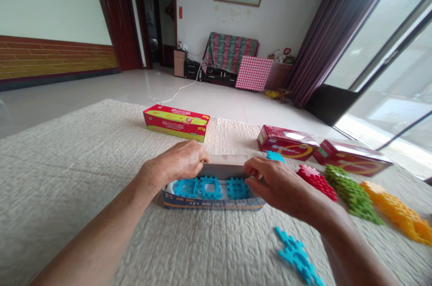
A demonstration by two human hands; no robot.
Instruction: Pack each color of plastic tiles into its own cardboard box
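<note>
A dark blue cardboard box point(212, 205) stands before me with its long grey-lined lid point(222, 170) raised at the back. Inside lie several light-blue interlocking plastic building tiles point(210, 188). At the lid's left end, my left hand point(184, 159) is closed with the fingers curled over the edge. My right hand point(265, 172) pinches the lid's right end, its thumb low by the box's corner. More blue tiles point(297, 254) lie on the cover near my right forearm, and another blue tile point(275, 156) shows beyond my right hand.
A red and yellow-green box point(176, 123) sits behind, left of centre. Two dark red boxes, a nearer one point(286, 143) and a farther-right one point(353, 157), stand at right. Red tiles point(317, 182), green tiles point(353, 193) and yellow tiles point(398, 211) form rows on the quilted cover point(84, 178).
</note>
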